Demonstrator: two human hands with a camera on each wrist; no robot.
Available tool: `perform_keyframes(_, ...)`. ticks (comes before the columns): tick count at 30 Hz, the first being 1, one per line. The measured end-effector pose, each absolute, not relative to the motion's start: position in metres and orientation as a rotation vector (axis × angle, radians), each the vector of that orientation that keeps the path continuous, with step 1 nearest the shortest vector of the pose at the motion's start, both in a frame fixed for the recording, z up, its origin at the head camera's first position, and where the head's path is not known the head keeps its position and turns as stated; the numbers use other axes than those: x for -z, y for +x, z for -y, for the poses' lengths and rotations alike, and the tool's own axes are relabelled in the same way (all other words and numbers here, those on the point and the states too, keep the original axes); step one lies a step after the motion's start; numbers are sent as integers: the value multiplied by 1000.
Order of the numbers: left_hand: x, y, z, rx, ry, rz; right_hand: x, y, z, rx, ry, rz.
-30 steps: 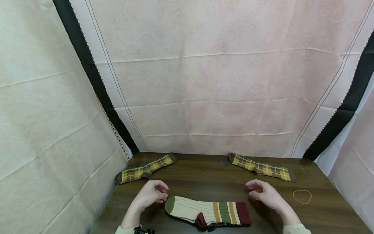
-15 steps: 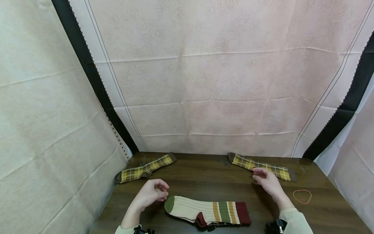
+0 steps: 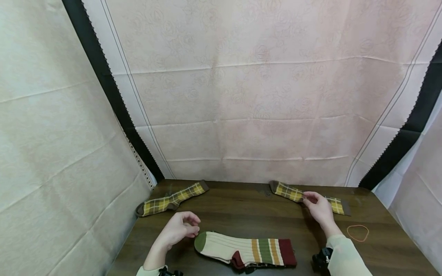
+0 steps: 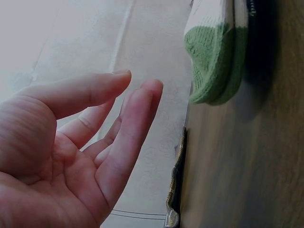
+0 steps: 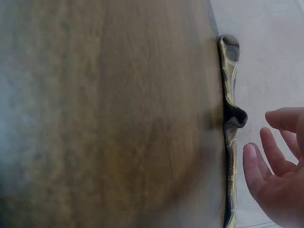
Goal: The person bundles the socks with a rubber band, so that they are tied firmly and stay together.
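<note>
My left hand (image 3: 176,232) hovers just left of a stack of striped socks (image 3: 229,245), cream with green toes and dark red cuffs. Its fingers are loosely bent and hold nothing; in the left wrist view a gap separates them from the green toes (image 4: 213,57). Further back, my right hand (image 3: 320,211) is over the right yellow plaid sock (image 3: 288,192) and hides its middle. The right wrist view shows the fingers of this hand (image 5: 280,164) relaxed, apart from the sock, which lies flat with its heel bunched up.
Another yellow plaid sock (image 3: 170,200) lies at the back left of the brown wooden table (image 3: 238,214). An orange rubber band (image 3: 358,233) rests at the right. Pale cloth walls (image 3: 259,96) stand behind the table and on both sides.
My right hand has moved away from beside the striped socks, back and slightly right, to over the right plaid sock. The left hand and all the socks stay where they were.
</note>
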State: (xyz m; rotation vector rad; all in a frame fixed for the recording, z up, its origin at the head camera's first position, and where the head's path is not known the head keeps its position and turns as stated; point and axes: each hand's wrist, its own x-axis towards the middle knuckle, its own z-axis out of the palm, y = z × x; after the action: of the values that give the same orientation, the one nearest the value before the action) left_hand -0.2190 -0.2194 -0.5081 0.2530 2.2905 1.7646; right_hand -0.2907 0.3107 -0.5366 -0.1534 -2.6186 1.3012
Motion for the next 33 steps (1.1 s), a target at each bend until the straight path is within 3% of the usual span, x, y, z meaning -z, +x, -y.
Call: perform_keyframes(33,510,-219,220,-1772,251,-2274,549,-303,-312,-1157,-155,2754)
